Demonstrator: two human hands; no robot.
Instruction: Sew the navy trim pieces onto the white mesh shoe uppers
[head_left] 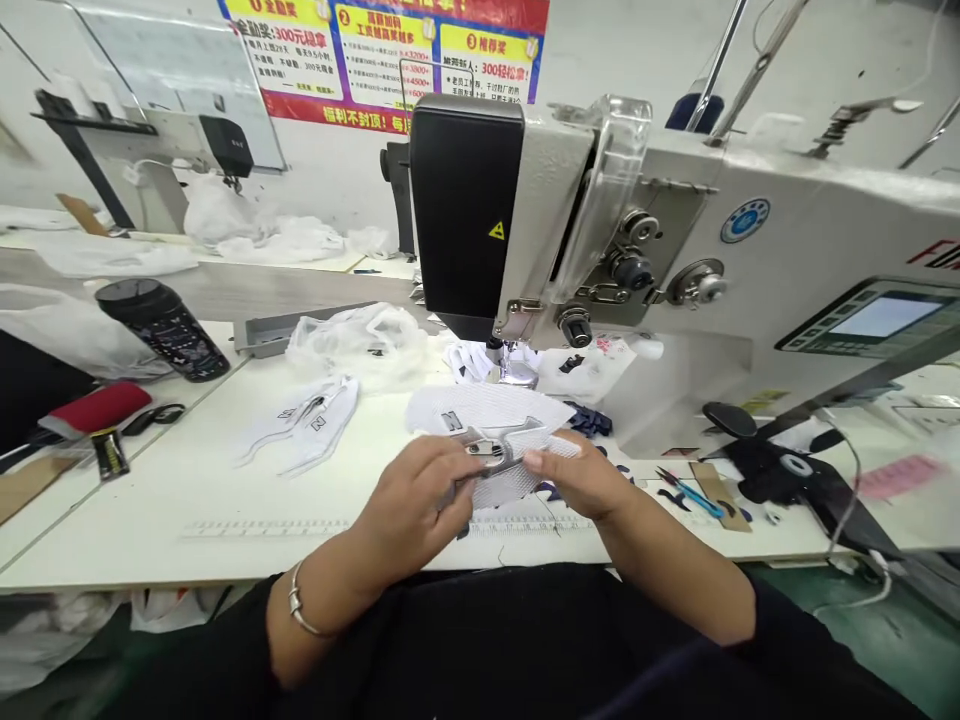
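Between my two hands is a white mesh shoe upper point(499, 410) with grey trim and a dark N mark, lifted just over the table in front of the sewing machine. My left hand point(424, 490) pinches its near left edge beside the oval opening. On the other side, my right hand point(585, 475) grips the upper with the thumb on top and the fingers hidden beneath. Behind it stands the sewing machine's needle area point(514, 365), with more white pieces under the lamp. A second white shoe upper point(319, 415) lies flat to the left.
A white plastic bag point(367, 345) and a grey tray point(270, 335) lie at the back left, near a dark tumbler point(161, 325). Blue-handled snips point(697, 495) rest at right among dark scraps. A printed ruler point(262, 527) runs along the table's front.
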